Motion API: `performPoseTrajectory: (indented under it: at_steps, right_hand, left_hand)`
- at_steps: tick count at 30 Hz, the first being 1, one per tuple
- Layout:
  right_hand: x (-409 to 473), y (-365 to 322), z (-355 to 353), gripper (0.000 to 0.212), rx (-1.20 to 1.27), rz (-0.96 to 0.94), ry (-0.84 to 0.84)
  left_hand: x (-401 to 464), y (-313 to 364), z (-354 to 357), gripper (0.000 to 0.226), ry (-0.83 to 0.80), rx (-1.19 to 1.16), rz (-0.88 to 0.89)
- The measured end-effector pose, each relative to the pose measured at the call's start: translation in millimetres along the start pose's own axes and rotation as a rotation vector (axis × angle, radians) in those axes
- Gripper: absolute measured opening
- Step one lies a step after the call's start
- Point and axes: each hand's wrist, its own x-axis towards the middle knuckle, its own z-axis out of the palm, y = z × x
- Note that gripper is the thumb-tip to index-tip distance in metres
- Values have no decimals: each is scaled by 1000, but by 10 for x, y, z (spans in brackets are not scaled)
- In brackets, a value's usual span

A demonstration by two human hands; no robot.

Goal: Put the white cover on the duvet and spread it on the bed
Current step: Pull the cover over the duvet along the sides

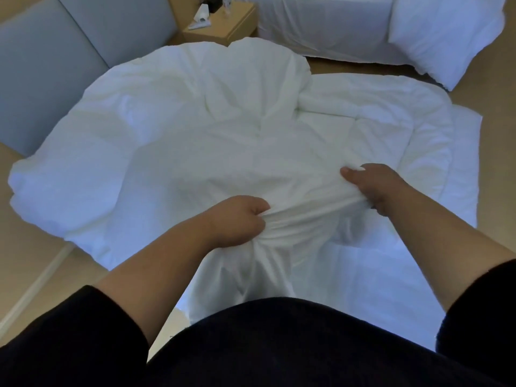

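The white cover (173, 152) lies crumpled over most of the bed, bunched toward me. My left hand (237, 222) grips a gathered fold of the cover at its near edge. My right hand (374, 188) grips the same stretched edge a little further right and higher. Between the two hands the fabric is pulled taut, and a loose part hangs down in front of my body. The quilted white duvet (391, 129) lies flat on the bed (466, 169) to the right, partly under the cover.
A grey padded headboard (55, 65) stands at the left. A wooden bedside table (223, 26) with small items is at the back. A second bed (321, 26) with a white pillow (446, 37) is at the back right. Tan floor surrounds the bed.
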Motion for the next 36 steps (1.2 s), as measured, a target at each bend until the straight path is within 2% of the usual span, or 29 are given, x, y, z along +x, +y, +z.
performPoseTrajectory:
  at_steps: [2,4,5,6,8,10,11,12,14,16,18,20,21,23,24,26,31,34,36]
  right_hand:
    - [120,109,112,76,-162,-10,221]
    - [-2,247,317,77,-295,-116,367]
    - [-151,310,421,72,-319,-274,435]
    - [-323,376,525,67,-301,-503,432]
    - [-772,455,730,65,-308,-925,183]
    - [-1076,518,923,74,-510,-1070,-103]
    - [-1117,523,992,73,-583,-1039,-165]
    - [-1115,483,1035,62,-595,-978,-134]
    - [-1047,350,1048,26,-572,-895,20]
    - [-949,227,996,12,-560,-880,131]
    - [-883,124,908,10,-460,-821,222]
    - [-861,28,817,7,-331,-743,280]
    - [-840,-12,780,7,-284,-699,299]
    - [-810,-82,741,7,-240,-660,325]
    - [-804,-109,749,7,-239,-653,337]
    - [-802,-135,806,8,-249,-637,350]
    - [-863,-125,947,9,-264,-553,269]
    - [-952,-168,1016,11,-290,-489,165]
    - [-1084,-238,1083,26,-121,-411,14]
  left_hand:
    - [42,29,9,30,-42,-223,-60]
    - [59,-9,12,44,-65,-383,-139]
    - [61,-42,20,43,-84,-436,-170]
    - [55,-65,26,37,-103,-475,-190]
    - [37,-87,35,31,-122,-512,-202]
    - [36,-91,50,40,-137,-519,-193]
    - [37,-86,61,43,-140,-517,-194]
    - [37,-75,66,43,-135,-510,-190]
    - [25,-71,78,27,-83,-475,-152]
    - [-42,-123,66,19,51,-407,-69]
    - [-170,-266,37,36,184,-245,41]
    - [-289,-543,70,55,268,-18,74]
    - [-321,-705,123,55,282,90,52]
    - [-339,-965,279,32,252,218,11]
    - [-336,-1035,353,19,247,228,12]
    - [-297,-1078,447,24,295,174,69]
    - [-345,-703,70,21,484,-246,131]
    - [-527,-228,-567,26,381,-160,335]
    - [-569,33,-1010,24,259,-43,431]
